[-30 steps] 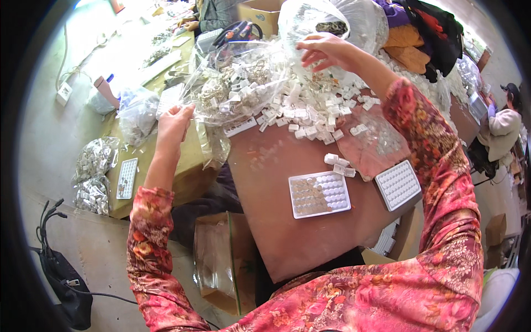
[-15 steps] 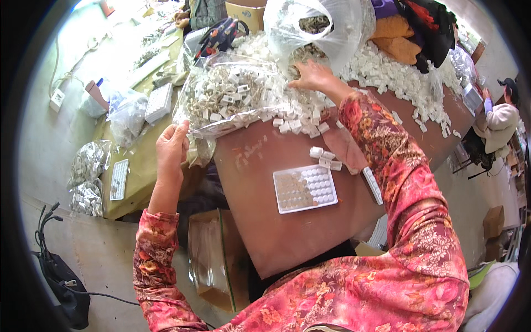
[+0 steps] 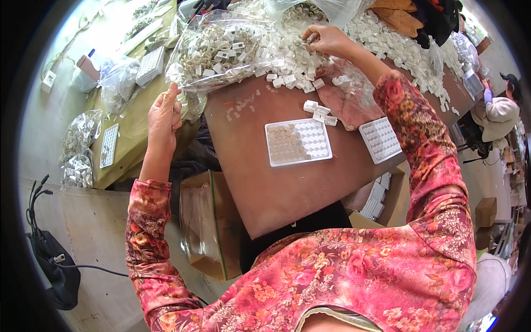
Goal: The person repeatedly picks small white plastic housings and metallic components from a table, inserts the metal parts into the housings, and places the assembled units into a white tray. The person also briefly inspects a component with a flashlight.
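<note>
Pinching the rim of the crinkled clear plastic bag (image 3: 218, 79) at the tabletop's (image 3: 249, 182) far left, your left hand (image 3: 165, 113) is closed. Your right hand (image 3: 326, 41) curls its fingers at the heaped white blocks (image 3: 296, 74); whether it grips anything cannot be told. A shallow rectangular tray (image 3: 301, 162) lies nearer you. Versus half a second ago, the second tray (image 3: 381, 138) shows more beside your floral sleeve (image 3: 428, 144). The upper edge cuts off the translucent white bag (image 3: 345, 11).
</note>
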Action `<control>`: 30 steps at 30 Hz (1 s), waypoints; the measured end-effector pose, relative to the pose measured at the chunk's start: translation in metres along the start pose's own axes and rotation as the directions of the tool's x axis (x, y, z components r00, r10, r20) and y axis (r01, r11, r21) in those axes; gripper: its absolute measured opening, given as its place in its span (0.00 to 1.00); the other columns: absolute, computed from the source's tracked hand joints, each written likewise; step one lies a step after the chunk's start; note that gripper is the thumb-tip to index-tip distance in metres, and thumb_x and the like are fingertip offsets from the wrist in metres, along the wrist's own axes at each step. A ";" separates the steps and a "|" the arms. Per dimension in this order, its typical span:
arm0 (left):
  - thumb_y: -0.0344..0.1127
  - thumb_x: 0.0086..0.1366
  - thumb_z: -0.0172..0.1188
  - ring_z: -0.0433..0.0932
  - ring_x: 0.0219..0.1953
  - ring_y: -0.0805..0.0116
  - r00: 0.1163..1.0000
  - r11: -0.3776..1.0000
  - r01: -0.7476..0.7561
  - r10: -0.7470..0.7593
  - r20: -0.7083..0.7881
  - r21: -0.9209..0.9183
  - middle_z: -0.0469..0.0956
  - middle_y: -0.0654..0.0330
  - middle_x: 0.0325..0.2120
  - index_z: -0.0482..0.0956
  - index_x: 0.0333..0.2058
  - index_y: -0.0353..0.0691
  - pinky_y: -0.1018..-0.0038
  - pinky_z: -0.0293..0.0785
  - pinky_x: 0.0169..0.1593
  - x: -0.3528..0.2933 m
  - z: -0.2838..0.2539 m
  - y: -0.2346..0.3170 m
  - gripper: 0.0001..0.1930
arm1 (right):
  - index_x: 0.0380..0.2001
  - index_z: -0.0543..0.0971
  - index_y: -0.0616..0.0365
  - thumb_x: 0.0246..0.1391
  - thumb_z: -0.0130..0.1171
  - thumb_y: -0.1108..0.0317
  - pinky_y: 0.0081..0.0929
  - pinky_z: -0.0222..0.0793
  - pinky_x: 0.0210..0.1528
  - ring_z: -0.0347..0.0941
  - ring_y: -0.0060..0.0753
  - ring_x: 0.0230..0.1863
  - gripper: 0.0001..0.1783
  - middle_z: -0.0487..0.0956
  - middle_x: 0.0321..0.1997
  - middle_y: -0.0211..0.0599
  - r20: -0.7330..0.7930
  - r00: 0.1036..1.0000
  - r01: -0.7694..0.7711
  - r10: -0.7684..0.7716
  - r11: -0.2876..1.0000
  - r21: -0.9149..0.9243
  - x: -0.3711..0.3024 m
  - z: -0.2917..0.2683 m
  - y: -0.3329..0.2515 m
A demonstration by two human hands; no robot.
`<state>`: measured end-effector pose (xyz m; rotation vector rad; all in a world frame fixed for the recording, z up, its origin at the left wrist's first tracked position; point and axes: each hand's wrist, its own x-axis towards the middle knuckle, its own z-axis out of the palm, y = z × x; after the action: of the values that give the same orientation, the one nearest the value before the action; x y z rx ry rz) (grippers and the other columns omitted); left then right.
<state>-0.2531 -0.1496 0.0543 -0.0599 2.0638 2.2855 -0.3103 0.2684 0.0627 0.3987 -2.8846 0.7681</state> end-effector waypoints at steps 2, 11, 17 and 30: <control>0.49 0.63 0.61 0.55 0.14 0.86 0.999 0.997 0.035 -0.037 -0.030 -0.064 0.66 0.71 0.18 0.72 0.38 0.42 0.85 0.48 0.17 -0.011 0.000 -0.003 0.16 | 0.44 0.78 0.55 0.46 0.65 0.62 0.22 0.72 0.31 0.75 0.24 0.28 0.20 0.80 0.32 0.37 -0.037 0.997 0.071 -0.073 0.997 -0.039 -0.018 0.001 -0.002; 0.34 0.65 0.56 0.74 0.30 0.75 0.950 0.778 0.307 -0.284 0.128 -0.548 0.74 0.64 0.28 0.70 0.44 0.41 0.80 0.72 0.31 -0.119 0.019 -0.044 0.11 | 0.34 0.81 0.60 0.48 0.63 0.70 0.24 0.71 0.36 0.77 0.27 0.32 0.09 0.82 0.31 0.36 -0.065 0.998 0.014 -0.011 0.999 0.047 -0.125 0.002 -0.013; 0.26 0.63 0.53 0.74 0.37 0.70 0.962 0.801 0.271 -0.244 0.122 -0.535 0.74 0.61 0.34 0.68 0.49 0.37 0.75 0.73 0.41 -0.176 0.051 -0.073 0.15 | 0.31 0.80 0.55 0.49 0.59 0.70 0.38 0.71 0.37 0.76 0.49 0.34 0.05 0.80 0.33 0.42 -0.029 0.963 0.253 -0.267 0.938 -0.239 -0.171 -0.010 -0.027; 0.23 0.68 0.46 0.75 0.40 0.75 0.999 0.991 -0.050 0.049 -0.013 -0.121 0.76 0.62 0.36 0.75 0.43 0.35 0.76 0.73 0.50 -0.164 0.071 -0.084 0.09 | 0.49 0.70 0.61 0.56 0.47 0.36 0.48 0.67 0.52 0.71 0.56 0.53 0.36 0.76 0.50 0.56 0.066 0.976 -0.180 0.208 0.940 -0.290 -0.040 0.031 -0.006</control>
<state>-0.0825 -0.0734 -0.0106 -0.0254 1.9507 2.4426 -0.2720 0.2564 0.0314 0.1204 -3.0953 0.3566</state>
